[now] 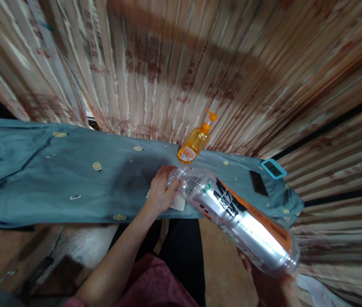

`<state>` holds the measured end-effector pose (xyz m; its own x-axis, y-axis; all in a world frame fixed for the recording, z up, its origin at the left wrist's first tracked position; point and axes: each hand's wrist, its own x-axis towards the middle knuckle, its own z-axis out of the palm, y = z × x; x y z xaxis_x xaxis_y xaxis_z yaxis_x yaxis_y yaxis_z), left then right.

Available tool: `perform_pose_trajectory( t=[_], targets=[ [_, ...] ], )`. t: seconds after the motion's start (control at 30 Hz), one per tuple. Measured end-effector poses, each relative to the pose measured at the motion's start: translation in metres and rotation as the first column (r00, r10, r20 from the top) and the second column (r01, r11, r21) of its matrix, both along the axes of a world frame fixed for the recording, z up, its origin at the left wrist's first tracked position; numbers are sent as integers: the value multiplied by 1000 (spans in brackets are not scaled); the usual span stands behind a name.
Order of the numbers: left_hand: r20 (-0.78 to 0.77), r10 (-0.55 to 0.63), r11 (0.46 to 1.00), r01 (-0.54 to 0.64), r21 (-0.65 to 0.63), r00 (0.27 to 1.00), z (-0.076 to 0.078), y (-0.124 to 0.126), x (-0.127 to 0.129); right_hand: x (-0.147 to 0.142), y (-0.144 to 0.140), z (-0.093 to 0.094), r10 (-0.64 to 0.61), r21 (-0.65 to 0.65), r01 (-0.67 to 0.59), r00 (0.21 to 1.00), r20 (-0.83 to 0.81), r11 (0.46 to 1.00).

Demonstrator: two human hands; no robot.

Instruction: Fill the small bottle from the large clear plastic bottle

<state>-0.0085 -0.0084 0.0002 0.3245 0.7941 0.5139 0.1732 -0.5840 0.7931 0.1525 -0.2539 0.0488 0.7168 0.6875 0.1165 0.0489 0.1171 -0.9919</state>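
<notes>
A large clear plastic bottle with a silver and orange label lies tilted across the front of me, its neck to the left and its base low on the right. My right hand is closed around the underside near the base, mostly hidden behind it. At the neck end, my left hand has its fingers wrapped around clear plastic; the bottle's mouth is hard to make out there. Under the left hand a white piece of paper or cloth shows partly. Just beyond the neck stands an orange pump bottle.
The narrow table has a blue-green cloth with yellow patterns. A dark phone and a blue-framed device lie at its right end. A pleated curtain hangs along the back and right side.
</notes>
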Motion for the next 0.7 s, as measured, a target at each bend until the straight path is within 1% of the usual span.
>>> perform_pose_trajectory(
  t=[0.07, 0.17, 0.27, 0.4, 0.57, 0.7],
  targets=[
    [-1, 2, 1000, -2, -1, 1000, 1, 0, -1, -5, 1, 3, -11, 28, 13, 997, -71, 1000],
    [-11, 6, 1000, -6, -9, 1000, 1, 1, -2, -10, -4, 2, -14, 79, 25, 990, -140, 997],
    [-20, 17, 1000, -17, -14, 1000, 1, 2, -1, -13, -8, 1, -24, 84, 41, 981, -193, 996],
    [-1, 32, 999, -32, -7, 1000, -1, 2, 0, -18, -8, 5, -35, 103, 62, 969, -245, 993],
    [8, 13, 1000, -13, -12, 1000, -1, 1, 0, -19, -6, 8, -26, 116, 59, 964, -265, 992],
    [-6, 7, 999, -7, -36, 1000, 1, 0, 0, -12, -7, 3, -4, 100, 25, 978, -208, 995]
  ],
)
